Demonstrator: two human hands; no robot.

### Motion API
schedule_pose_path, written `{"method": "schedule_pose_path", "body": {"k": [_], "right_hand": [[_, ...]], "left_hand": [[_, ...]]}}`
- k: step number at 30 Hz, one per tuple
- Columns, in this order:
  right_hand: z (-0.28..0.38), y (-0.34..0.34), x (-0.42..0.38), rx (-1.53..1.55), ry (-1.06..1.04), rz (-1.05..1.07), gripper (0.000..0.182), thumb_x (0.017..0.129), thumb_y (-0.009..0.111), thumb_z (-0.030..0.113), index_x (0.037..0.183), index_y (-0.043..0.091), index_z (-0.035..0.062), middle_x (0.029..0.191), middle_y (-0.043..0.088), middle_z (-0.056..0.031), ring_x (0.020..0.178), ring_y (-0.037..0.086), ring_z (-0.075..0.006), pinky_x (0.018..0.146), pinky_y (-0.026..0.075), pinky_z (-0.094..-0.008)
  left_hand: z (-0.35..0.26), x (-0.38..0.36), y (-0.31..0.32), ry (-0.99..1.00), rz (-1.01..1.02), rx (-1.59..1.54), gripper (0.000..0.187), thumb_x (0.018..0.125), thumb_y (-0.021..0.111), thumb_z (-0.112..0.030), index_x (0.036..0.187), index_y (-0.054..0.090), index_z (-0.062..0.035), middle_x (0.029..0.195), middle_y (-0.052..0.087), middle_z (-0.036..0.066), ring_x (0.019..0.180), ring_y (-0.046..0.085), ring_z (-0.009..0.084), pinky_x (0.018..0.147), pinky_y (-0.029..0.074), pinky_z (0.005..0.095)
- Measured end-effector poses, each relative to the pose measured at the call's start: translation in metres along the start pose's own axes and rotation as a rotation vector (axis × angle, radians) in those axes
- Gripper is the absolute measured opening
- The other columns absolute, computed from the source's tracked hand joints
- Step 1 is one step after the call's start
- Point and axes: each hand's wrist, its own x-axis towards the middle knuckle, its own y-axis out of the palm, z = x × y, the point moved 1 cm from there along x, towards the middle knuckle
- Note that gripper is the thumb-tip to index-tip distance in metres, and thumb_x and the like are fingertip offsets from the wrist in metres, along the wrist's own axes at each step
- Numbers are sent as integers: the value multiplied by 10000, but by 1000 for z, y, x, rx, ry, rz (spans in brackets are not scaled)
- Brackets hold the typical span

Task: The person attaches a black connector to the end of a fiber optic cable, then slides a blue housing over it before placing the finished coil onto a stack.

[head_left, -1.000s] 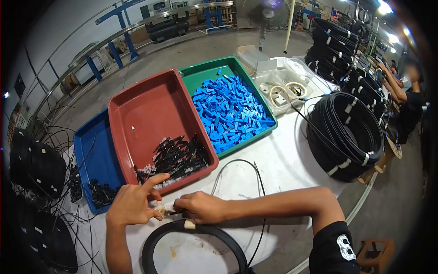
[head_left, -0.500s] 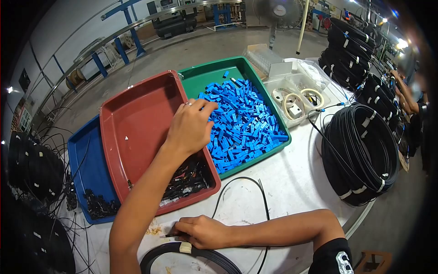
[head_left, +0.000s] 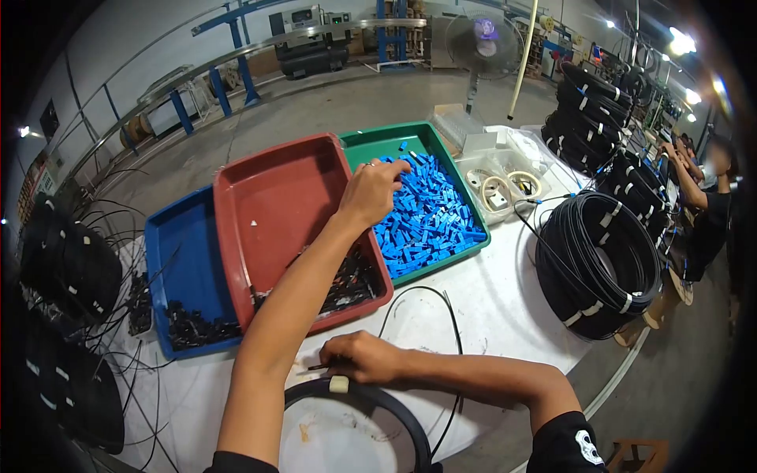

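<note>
My left hand (head_left: pixel 375 191) reaches over the green tray (head_left: pixel 378 135), its index finger and thumb apart above the heap of small blue plastic connectors (head_left: pixel 430 213). Nothing shows between those fingers. Near the front of the table my right hand (head_left: pixel 361 357) is closed around the end of a thin black cable (head_left: pixel 315 367), which pokes out to the left of the fingers. Just below it lies a coil of black cable (head_left: pixel 406 410) bound with a pale tape band (head_left: pixel 338 385). A loop of black cable (head_left: pixel 459 335) rises behind the right forearm.
A red tray (head_left: pixel 272 197) with small black parts overlaps a blue tray (head_left: pixel 185 268). At the right stands a large black cable coil (head_left: pixel 599 260), with more stacked coils (head_left: pixel 587 118) behind. A clear plastic box (head_left: pixel 497 206) holds cream-coloured rings. Another person (head_left: pixel 706 197) sits far right.
The head view has shifted, so the trays appear further right. My left hand has moved slightly further over the blue connectors; my right hand keeps its grip on the cable.
</note>
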Motion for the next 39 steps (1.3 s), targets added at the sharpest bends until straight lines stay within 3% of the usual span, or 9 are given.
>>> {"method": "schedule_pose_path", "body": {"k": [2,4,6,11,18,26,31,33,39], "right_hand": [[0,-4,2,-58,61,95,190,803,689,36,978,642,-21,915,677,-206,882,670,-389,783,525,-444],[11,-10,1,-128,88,100,202,784,684,39,976,655,-15,902,686,-191,877,684,-368,772,536,-421],[18,-13,-6,-178,63,54,225,783,651,12,1006,656,-15,932,685,-187,901,694,-349,798,542,-416],[31,-12,-5,-240,-54,-110,267,837,650,-91,1085,680,3,1031,705,-146,977,700,-310,819,558,-381],[67,12,31,-427,-226,-138,308,802,686,-100,1067,728,51,825,669,-117,742,659,-266,645,522,-357],[85,6,51,-386,-243,-80,272,795,719,-80,1040,740,37,878,719,-130,774,694,-267,658,541,-371],[85,-2,64,-402,-279,-161,276,793,721,-76,1041,742,43,938,735,-132,764,699,-251,646,541,-346],[83,3,65,-393,-292,-205,262,801,734,-52,1042,746,50,912,731,-114,733,688,-229,615,525,-323],[94,5,50,-469,-374,-249,207,814,744,-16,1009,728,54,846,690,-105,702,653,-260,597,501,-362]], "left_hand": [[-5,-1,-26,-189,-244,-524,215,853,702,-46,1053,680,-120,820,684,135,843,694,258,761,511,388],[2,-14,-54,-217,-264,-575,213,891,729,-127,1093,663,-109,889,709,116,831,705,202,722,521,320],[6,-40,-81,-299,-247,-1393,262,932,702,-232,1110,622,-57,953,700,64,829,670,134,733,529,255],[-19,-122,-168,-250,-339,-1635,244,913,716,-218,1051,591,-60,1075,693,115,882,695,188,742,556,276],[-28,-240,-212,-235,-295,-1462,230,908,727,-164,1009,548,-60,1083,695,157,863,702,199,743,550,279],[-8,-285,-215,-438,-350,-1147,204,907,680,28,1086,596,-23,1034,715,131,902,712,165,784,580,288],[-1,-294,-206,-388,-339,-1094,141,859,682,91,973,679,8,1025,723,136,930,721,176,820,589,285],[-7,-293,-204,-526,-343,-1030,156,842,673,117,960,685,15,1007,719,146,915,728,188,805,600,288],[-35,-288,-181,-655,-480,-1345,164,867,671,97,1004,651,9,1071,678,137,962,720,258,821,633,349]]}}
